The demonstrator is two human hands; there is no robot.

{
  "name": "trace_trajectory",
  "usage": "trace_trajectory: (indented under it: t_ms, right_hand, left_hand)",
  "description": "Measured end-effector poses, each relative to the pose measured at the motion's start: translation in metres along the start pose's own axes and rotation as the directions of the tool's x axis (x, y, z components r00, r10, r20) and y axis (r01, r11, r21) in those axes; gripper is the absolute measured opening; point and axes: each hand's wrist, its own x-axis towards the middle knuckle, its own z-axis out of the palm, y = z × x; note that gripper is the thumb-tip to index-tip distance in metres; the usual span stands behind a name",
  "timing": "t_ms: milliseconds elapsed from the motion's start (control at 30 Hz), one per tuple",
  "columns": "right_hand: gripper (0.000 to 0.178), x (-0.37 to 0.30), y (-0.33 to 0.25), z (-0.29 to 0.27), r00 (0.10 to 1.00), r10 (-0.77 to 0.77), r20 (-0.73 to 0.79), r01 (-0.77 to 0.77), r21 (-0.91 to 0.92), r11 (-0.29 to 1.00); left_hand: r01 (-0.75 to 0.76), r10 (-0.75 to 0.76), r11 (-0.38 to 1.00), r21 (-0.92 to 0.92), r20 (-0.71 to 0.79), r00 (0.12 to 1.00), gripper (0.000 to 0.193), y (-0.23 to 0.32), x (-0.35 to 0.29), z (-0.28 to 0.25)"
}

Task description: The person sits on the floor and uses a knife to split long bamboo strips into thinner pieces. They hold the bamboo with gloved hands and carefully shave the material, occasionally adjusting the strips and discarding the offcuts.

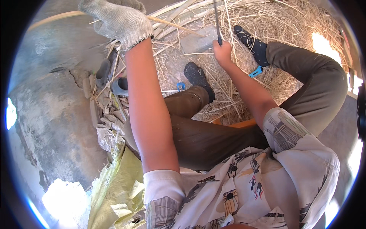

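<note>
My left hand (120, 23), in a grey knitted work glove, is raised at the upper left. Its fingers are wrapped round a long pale split strip (57, 16), which looks like bamboo or cane and juts out on both sides of the glove. Bare and closed, my right hand (222, 52) grips the dark handle of a long thin knife (217, 21) that points away from me. The blade's far end runs out of view at the top edge. A gap separates the knife from the strip. Beneath the knife lies a flat grey block (198, 40).
Pale shavings (289, 23) cover the floor around my socked feet (197, 74). A blue-handled tool (256, 71) and a blue ring (180, 86) lie there. Grey shoes (120, 87), a yellow-green woven sack (114, 187) and a grey rounded surface (57, 126) are at left.
</note>
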Motion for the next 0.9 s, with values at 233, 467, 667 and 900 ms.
trace_trajectory:
  t_ms: [233, 467, 667, 900]
  right_hand:
    - [0.035, 0.011, 0.000, -0.016, 0.979, 0.022, 0.204, 0.051, -0.347, 0.937]
    - [0.039, -0.002, 0.008, 0.006, 0.904, 0.369, 0.217, -0.285, -0.338, 0.897]
    - [0.040, -0.014, -0.008, 0.014, 0.988, 0.032, -0.150, -0.004, 0.188, 0.982]
    - [0.029, -0.007, 0.005, 0.010, 0.995, 0.029, 0.100, -0.011, -0.180, 0.984]
  left_hand:
    - [0.068, -0.068, 0.998, -0.003, -0.016, 0.998, 0.059, 0.003, 0.002, -0.002]
    - [0.141, -0.142, 0.990, -0.018, -0.013, 0.990, 0.058, 0.005, 0.005, -0.001]
    - [0.082, -0.088, 0.993, -0.080, -0.069, 0.994, 0.049, 0.006, 0.002, 0.001]
    - [0.130, -0.145, 0.967, -0.218, -0.051, 0.988, 0.051, 0.000, 0.012, -0.006]
